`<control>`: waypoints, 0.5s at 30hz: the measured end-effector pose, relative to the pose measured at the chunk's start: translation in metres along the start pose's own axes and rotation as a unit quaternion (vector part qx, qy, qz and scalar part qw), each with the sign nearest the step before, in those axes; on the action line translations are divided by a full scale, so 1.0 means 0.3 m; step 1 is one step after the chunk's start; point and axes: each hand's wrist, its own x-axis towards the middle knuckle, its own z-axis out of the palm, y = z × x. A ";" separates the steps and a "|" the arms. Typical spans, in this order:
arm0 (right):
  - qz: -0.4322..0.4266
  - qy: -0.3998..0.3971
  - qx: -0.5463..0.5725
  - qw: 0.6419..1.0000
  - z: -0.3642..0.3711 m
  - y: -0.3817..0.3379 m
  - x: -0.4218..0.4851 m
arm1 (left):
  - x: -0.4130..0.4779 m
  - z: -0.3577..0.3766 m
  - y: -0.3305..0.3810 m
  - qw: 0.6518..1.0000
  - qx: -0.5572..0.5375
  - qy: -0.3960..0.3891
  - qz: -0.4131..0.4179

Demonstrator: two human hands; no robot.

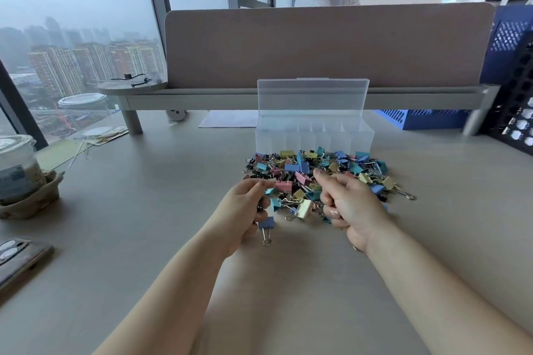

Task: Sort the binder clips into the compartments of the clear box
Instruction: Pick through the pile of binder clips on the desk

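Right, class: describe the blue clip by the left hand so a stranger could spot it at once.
Find the clear box, lid up, on the desk; a heap of coloured clips lies before it. At the heap's near left corner, by the left hand, is a blue clip. It sits nearer the camera than any other clip, silver loops pointing at the person.

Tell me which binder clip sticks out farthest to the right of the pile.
The pale yellow clip at the right edge of the pile: its silver wire handles reach out over the table, farther right than any other clip.
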 end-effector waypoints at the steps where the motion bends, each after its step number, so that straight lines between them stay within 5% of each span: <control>1: -0.040 0.006 -0.089 0.995 -0.003 0.000 -0.002 | 0.005 0.003 -0.005 0.999 0.033 0.012 0.023; 5: -0.158 0.016 -0.395 0.905 -0.022 0.008 -0.009 | 0.033 0.001 -0.029 0.971 0.193 0.073 0.121; 11: -0.163 0.049 -0.496 0.852 -0.015 0.006 -0.023 | 0.066 -0.029 -0.050 0.893 0.399 0.108 0.177; 15: -0.168 0.043 -0.565 0.806 -0.004 0.001 -0.034 | 0.057 -0.023 -0.041 0.875 0.444 0.123 0.150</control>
